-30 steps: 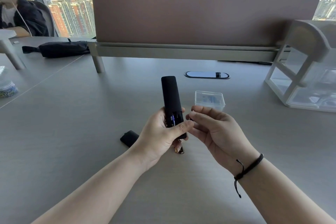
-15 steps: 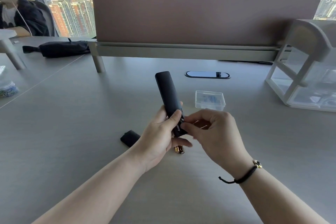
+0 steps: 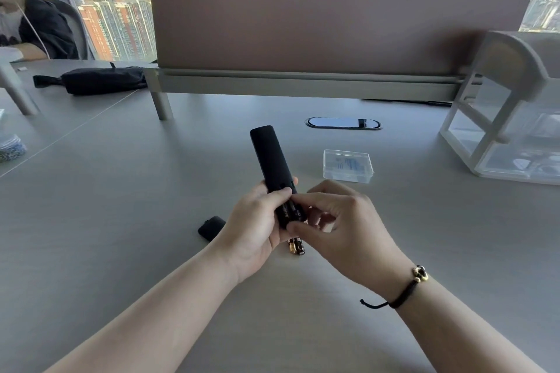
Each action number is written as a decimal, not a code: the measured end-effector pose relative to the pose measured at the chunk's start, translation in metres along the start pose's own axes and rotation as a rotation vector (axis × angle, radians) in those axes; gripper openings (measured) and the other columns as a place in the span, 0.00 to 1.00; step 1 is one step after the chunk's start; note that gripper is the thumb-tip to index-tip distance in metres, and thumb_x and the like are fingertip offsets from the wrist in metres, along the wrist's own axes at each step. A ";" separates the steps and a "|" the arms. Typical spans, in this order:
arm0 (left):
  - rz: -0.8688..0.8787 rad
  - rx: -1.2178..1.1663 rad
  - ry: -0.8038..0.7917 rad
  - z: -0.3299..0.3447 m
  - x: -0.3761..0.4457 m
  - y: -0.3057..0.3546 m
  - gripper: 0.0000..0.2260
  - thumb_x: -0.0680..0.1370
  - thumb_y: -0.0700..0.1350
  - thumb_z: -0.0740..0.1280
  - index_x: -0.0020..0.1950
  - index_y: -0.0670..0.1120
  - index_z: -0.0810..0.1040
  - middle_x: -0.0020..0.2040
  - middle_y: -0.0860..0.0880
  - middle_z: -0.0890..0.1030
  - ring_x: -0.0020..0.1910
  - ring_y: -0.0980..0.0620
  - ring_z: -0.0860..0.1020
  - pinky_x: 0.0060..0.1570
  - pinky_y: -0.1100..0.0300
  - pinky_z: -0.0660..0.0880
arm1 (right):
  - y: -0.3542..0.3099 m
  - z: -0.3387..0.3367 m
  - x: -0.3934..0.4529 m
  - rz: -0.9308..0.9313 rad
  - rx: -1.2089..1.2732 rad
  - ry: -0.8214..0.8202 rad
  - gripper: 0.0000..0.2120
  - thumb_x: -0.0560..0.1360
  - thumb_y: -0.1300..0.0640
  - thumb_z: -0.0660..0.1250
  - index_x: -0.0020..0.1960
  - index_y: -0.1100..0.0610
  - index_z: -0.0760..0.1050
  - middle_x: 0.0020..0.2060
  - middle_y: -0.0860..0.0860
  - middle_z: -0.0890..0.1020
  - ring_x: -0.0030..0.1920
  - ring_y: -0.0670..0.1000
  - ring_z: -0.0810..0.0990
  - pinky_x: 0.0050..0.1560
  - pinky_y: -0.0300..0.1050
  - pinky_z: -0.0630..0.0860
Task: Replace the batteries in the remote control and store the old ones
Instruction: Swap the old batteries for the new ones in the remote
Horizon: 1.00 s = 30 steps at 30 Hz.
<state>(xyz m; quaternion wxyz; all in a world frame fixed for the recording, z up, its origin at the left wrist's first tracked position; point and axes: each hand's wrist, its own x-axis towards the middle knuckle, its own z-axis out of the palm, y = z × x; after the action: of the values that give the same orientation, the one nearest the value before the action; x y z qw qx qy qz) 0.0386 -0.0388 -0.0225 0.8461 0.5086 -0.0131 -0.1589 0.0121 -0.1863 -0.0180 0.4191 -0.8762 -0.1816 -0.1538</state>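
Observation:
My left hand [image 3: 257, 227] grips the lower end of a black remote control [image 3: 269, 157], held above the table with its top pointing away from me. Its open battery bay shows black batteries [image 3: 291, 211]. My right hand [image 3: 336, 227] pinches at that bay, thumb and forefinger on a battery there. The black battery cover [image 3: 211, 228] lies on the table left of my left hand. A brown and gold battery [image 3: 296, 246] lies on the table under my hands, partly hidden. A clear plastic box [image 3: 348, 165] stands beyond my right hand.
A white and clear drawer unit [image 3: 503, 118] stands at the right. A brown desk divider [image 3: 333, 24] runs along the back, with an oval cable port [image 3: 343, 123] before it. A black folded umbrella [image 3: 100, 79] and a seated person [image 3: 27, 24] are at the far left.
The remote has tilted so its top leans left. My right hand has turned palm down and closed its fingertips on the battery bay.

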 end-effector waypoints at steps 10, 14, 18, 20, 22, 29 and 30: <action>-0.011 -0.011 0.004 0.003 -0.002 0.002 0.14 0.84 0.43 0.57 0.64 0.36 0.71 0.49 0.35 0.76 0.46 0.37 0.82 0.44 0.49 0.82 | 0.002 0.004 0.000 0.008 0.002 0.082 0.08 0.67 0.62 0.78 0.40 0.51 0.82 0.37 0.45 0.78 0.39 0.40 0.78 0.38 0.26 0.68; 0.003 -0.002 0.015 0.004 -0.003 0.002 0.12 0.84 0.43 0.57 0.62 0.37 0.73 0.44 0.37 0.76 0.36 0.44 0.82 0.37 0.54 0.81 | 0.003 0.002 0.000 0.043 -0.092 0.091 0.11 0.66 0.52 0.78 0.37 0.42 0.77 0.38 0.43 0.74 0.43 0.41 0.74 0.39 0.30 0.68; -0.002 -0.001 0.013 0.005 -0.005 0.000 0.12 0.84 0.43 0.58 0.61 0.38 0.73 0.46 0.37 0.76 0.34 0.45 0.80 0.37 0.55 0.79 | 0.004 0.002 0.000 0.054 -0.026 0.063 0.14 0.64 0.50 0.79 0.35 0.43 0.73 0.38 0.44 0.75 0.43 0.43 0.74 0.41 0.34 0.70; -0.001 -0.009 0.012 0.005 -0.005 0.001 0.12 0.84 0.43 0.58 0.61 0.38 0.74 0.44 0.37 0.76 0.34 0.45 0.80 0.36 0.56 0.79 | 0.002 0.003 0.000 0.053 0.000 0.068 0.14 0.65 0.51 0.79 0.36 0.43 0.73 0.38 0.44 0.76 0.43 0.44 0.75 0.40 0.34 0.70; 0.004 -0.029 0.017 0.005 -0.005 0.002 0.11 0.83 0.43 0.58 0.58 0.38 0.75 0.41 0.39 0.77 0.34 0.45 0.80 0.34 0.56 0.79 | 0.002 0.004 0.000 0.077 0.023 0.083 0.14 0.65 0.52 0.79 0.36 0.44 0.73 0.39 0.44 0.77 0.42 0.44 0.75 0.38 0.33 0.68; 0.001 -0.045 -0.022 0.005 -0.007 0.004 0.10 0.83 0.44 0.58 0.56 0.40 0.76 0.36 0.42 0.77 0.35 0.45 0.79 0.36 0.55 0.79 | 0.005 0.006 0.002 0.234 0.261 0.052 0.16 0.65 0.59 0.80 0.42 0.52 0.73 0.34 0.43 0.81 0.34 0.40 0.77 0.34 0.31 0.69; 0.002 -0.048 -0.031 0.005 -0.008 0.004 0.10 0.83 0.44 0.58 0.56 0.40 0.75 0.36 0.42 0.76 0.35 0.44 0.80 0.36 0.55 0.79 | 0.005 0.006 0.002 0.243 0.297 0.037 0.16 0.65 0.60 0.80 0.42 0.53 0.73 0.33 0.44 0.82 0.33 0.41 0.77 0.34 0.32 0.68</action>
<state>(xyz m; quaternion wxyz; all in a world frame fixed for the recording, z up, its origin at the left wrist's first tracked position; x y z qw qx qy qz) 0.0316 -0.0393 -0.0152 0.8578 0.4858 -0.0227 -0.1661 0.0171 -0.1842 -0.0241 0.5625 -0.8172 -0.0876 -0.0898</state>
